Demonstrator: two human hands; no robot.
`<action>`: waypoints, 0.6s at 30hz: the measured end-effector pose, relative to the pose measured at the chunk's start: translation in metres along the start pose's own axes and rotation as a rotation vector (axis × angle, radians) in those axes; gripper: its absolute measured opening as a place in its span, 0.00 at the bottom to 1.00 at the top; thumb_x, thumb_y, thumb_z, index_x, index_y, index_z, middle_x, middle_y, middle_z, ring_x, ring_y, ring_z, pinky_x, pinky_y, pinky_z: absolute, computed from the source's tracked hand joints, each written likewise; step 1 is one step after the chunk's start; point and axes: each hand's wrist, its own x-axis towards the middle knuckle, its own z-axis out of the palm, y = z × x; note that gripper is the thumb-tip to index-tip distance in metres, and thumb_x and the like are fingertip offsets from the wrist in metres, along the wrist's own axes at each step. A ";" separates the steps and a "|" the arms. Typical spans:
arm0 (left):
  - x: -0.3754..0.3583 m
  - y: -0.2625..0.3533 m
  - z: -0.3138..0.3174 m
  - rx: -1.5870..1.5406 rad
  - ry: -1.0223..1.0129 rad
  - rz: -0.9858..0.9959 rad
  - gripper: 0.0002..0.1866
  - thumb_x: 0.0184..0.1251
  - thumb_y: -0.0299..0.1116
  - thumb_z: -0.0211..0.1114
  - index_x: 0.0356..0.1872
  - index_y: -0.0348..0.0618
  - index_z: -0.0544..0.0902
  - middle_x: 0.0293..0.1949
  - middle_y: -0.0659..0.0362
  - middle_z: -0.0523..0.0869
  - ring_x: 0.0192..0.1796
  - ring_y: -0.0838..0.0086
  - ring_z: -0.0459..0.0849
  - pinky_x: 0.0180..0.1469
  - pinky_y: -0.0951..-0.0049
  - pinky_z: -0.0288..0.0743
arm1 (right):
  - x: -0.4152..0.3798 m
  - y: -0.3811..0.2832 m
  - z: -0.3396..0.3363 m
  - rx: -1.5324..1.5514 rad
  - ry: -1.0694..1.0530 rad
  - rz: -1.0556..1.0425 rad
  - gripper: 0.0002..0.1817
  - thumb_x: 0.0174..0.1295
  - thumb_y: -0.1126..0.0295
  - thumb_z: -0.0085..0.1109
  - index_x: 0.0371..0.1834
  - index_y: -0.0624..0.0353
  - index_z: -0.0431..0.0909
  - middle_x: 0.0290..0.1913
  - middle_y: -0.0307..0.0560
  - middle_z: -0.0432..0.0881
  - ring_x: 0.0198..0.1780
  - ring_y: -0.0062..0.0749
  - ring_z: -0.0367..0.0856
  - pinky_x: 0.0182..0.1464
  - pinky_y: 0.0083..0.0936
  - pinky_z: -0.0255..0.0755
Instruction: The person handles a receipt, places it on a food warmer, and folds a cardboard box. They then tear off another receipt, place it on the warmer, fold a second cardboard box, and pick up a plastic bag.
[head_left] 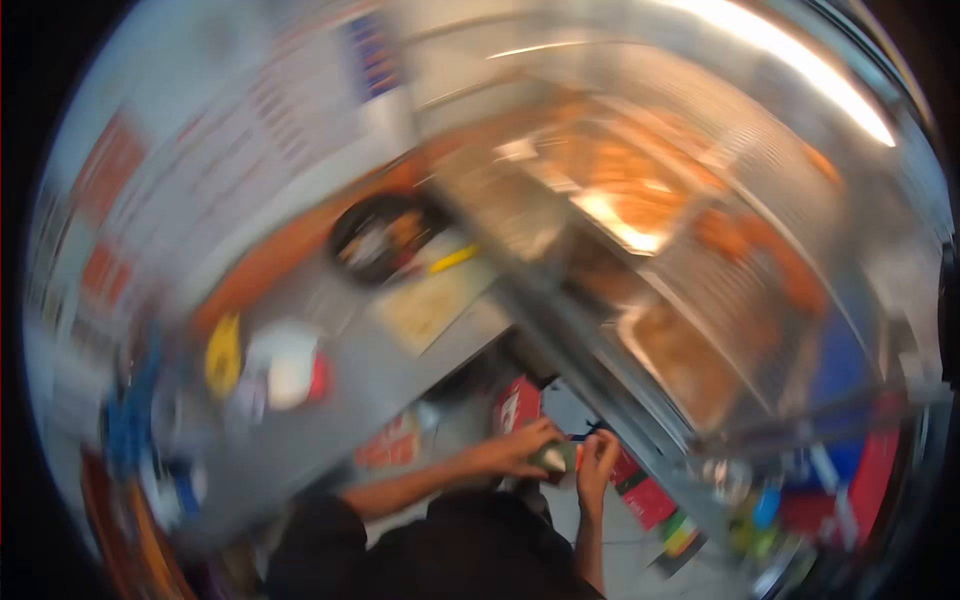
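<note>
The whole view is smeared by motion. My left hand (532, 448) is closed around a small dark green thing (556, 459) with a pale patch, held in front of my body. Its kind is not clear through the blur. My right hand (597, 456) is at the other end of it, fingers bent together in what looks like a pinch. Whatever those right fingers hold is too small and blurred to name. A small orange-red spot shows between the two hands.
On the steel counter (310, 440) at left are a black pan (375, 240), a yellow-handled tool (455, 258), a pale board (425, 305) and a yellow bottle (223, 355). A display case with trays of orange-brown food (640, 165) stands at right. Red boxes (646, 500) sit below.
</note>
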 end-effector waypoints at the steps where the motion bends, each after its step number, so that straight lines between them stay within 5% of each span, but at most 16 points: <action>1: -0.018 0.006 -0.001 0.013 0.124 -0.070 0.32 0.50 0.31 0.74 0.57 0.39 0.69 0.49 0.50 0.70 0.54 0.54 0.74 0.54 0.62 0.71 | -0.002 0.006 0.010 -0.024 -0.177 -0.036 0.25 0.69 0.54 0.53 0.60 0.61 0.64 0.49 0.54 0.71 0.54 0.38 0.70 0.57 0.36 0.64; 3: -0.061 0.022 -0.001 0.002 0.376 -0.226 0.32 0.49 0.31 0.74 0.56 0.38 0.69 0.49 0.50 0.71 0.54 0.55 0.74 0.54 0.63 0.71 | -0.010 0.015 0.030 -0.421 0.109 0.027 0.27 0.69 0.50 0.52 0.60 0.61 0.66 0.54 0.50 0.71 0.53 0.36 0.71 0.56 0.32 0.65; 5: -0.105 0.045 0.015 0.025 0.586 -0.351 0.31 0.49 0.30 0.74 0.56 0.38 0.70 0.49 0.50 0.71 0.54 0.55 0.74 0.54 0.63 0.71 | -0.014 0.024 0.042 -0.368 -0.167 0.080 0.34 0.66 0.43 0.53 0.62 0.60 0.64 0.57 0.53 0.69 0.57 0.42 0.69 0.58 0.38 0.64; 7: -0.150 0.069 0.036 -0.014 0.710 -0.507 0.31 0.48 0.29 0.74 0.55 0.39 0.70 0.50 0.51 0.72 0.55 0.56 0.74 0.55 0.63 0.70 | -0.032 0.023 0.058 0.285 -0.660 0.579 0.38 0.64 0.38 0.51 0.64 0.59 0.61 0.59 0.54 0.68 0.57 0.43 0.70 0.58 0.43 0.64; 9: -0.188 0.088 0.071 -0.052 0.863 -0.627 0.30 0.49 0.30 0.74 0.55 0.40 0.71 0.50 0.52 0.72 0.55 0.56 0.74 0.55 0.63 0.70 | -0.049 0.009 0.078 0.355 -0.914 0.660 0.42 0.61 0.33 0.50 0.65 0.56 0.59 0.60 0.53 0.68 0.54 0.41 0.73 0.55 0.44 0.67; 12: -0.245 0.120 0.120 0.015 1.041 -0.752 0.29 0.50 0.29 0.73 0.54 0.40 0.72 0.50 0.52 0.72 0.55 0.57 0.74 0.56 0.64 0.70 | -0.092 -0.012 0.112 0.243 -0.979 0.787 0.33 0.59 0.39 0.58 0.55 0.54 0.68 0.44 0.40 0.72 0.37 0.27 0.72 0.41 0.26 0.68; 15: -0.294 0.153 0.167 -0.030 1.240 -0.821 0.30 0.51 0.29 0.73 0.56 0.40 0.70 0.51 0.52 0.72 0.56 0.57 0.74 0.56 0.63 0.70 | -0.137 -0.028 0.151 0.233 -1.231 0.821 0.22 0.60 0.47 0.60 0.45 0.53 0.71 0.35 0.36 0.75 0.33 0.21 0.72 0.38 0.23 0.67; 16: -0.309 0.163 0.183 -0.019 1.354 -0.878 0.31 0.52 0.29 0.73 0.57 0.39 0.69 0.53 0.51 0.72 0.58 0.56 0.73 0.58 0.63 0.69 | -0.157 -0.038 0.161 0.308 -1.263 0.844 0.12 0.62 0.58 0.60 0.38 0.50 0.71 0.26 0.32 0.74 0.28 0.16 0.71 0.33 0.19 0.65; 18: -0.345 0.175 0.214 0.005 1.512 -0.942 0.31 0.52 0.28 0.73 0.58 0.39 0.68 0.54 0.50 0.71 0.60 0.56 0.72 0.59 0.63 0.69 | -0.208 -0.056 0.184 0.325 -1.353 0.698 0.10 0.63 0.61 0.59 0.39 0.51 0.70 0.25 0.33 0.75 0.28 0.17 0.71 0.32 0.18 0.65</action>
